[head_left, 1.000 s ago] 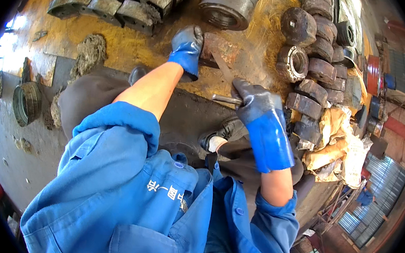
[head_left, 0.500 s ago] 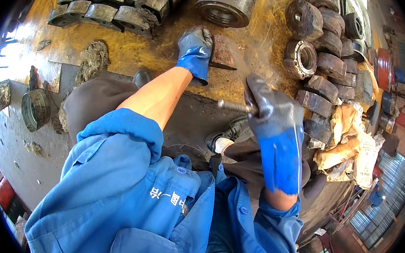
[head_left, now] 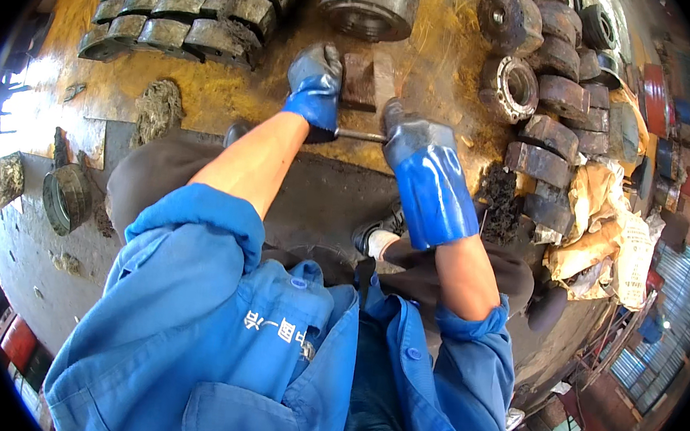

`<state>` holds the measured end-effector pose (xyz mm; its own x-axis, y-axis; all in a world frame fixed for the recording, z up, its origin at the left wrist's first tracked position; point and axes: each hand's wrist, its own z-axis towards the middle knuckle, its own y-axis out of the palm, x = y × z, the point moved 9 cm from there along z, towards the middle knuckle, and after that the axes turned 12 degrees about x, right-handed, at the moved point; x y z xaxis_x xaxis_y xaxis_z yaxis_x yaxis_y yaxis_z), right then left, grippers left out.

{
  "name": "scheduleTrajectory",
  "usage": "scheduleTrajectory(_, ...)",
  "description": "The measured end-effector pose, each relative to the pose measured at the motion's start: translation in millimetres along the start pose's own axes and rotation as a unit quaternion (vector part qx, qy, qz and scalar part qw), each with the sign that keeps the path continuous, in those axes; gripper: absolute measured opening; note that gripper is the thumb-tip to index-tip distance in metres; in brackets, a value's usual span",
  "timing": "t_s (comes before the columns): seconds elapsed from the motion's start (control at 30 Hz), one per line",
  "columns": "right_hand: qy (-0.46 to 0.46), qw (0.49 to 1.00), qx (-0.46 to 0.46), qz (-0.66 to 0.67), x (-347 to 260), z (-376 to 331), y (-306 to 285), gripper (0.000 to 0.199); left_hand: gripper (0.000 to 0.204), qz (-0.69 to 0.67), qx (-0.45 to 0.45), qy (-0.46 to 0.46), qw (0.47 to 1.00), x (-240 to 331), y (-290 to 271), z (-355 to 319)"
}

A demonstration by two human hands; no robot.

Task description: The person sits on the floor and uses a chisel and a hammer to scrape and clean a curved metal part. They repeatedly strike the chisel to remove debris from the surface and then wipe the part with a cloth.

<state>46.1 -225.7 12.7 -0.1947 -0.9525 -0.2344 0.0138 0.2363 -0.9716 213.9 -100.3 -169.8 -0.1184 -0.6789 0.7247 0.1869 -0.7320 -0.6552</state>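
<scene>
On the yellow worktable, a rust-brown rectangular block (head_left: 359,83) lies just right of my left hand (head_left: 315,71). That hand wears a grey-and-blue rubber glove, its fingers curled against the block's left side; the fingertips are partly hidden. My right hand (head_left: 418,132), gloved alike, is closed around a tool with a flat grey metal bar (head_left: 384,74) and a threaded rod (head_left: 359,136) standing out crosswise to the left. The flat bar lies along the block's right side. How bar and rod join is hidden inside my fist.
Curved metal segments (head_left: 170,3) stand in rows at the far left, beside a large metal cylinder (head_left: 369,7). Thick rings and nuts (head_left: 510,89) crowd the right side, with crumpled brown paper sacks (head_left: 596,223) nearer. A matted rag (head_left: 159,108) hangs at the left table edge.
My right hand has moved left and away from me, bringing the flat bar beside the block. The left hand stays at the block. The whole view has shifted slightly.
</scene>
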Motion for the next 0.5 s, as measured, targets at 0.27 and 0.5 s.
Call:
scheduleTrajectory(0.27, 0.042, 0.996, -0.082, -0.001, -17.2, 13.4, -37.1, 0.015, 0.035, 0.004, 0.001, 0.012, 1.0, -0.6, 5.8, 5.9)
scheduleTrajectory(0.5, 0.023, 0.996, -0.061, -0.067, -15.9, 18.6, -49.5, 0.018, 0.035, -0.016, 0.008, 0.038, 0.999, -1.5, 4.0, 5.7)
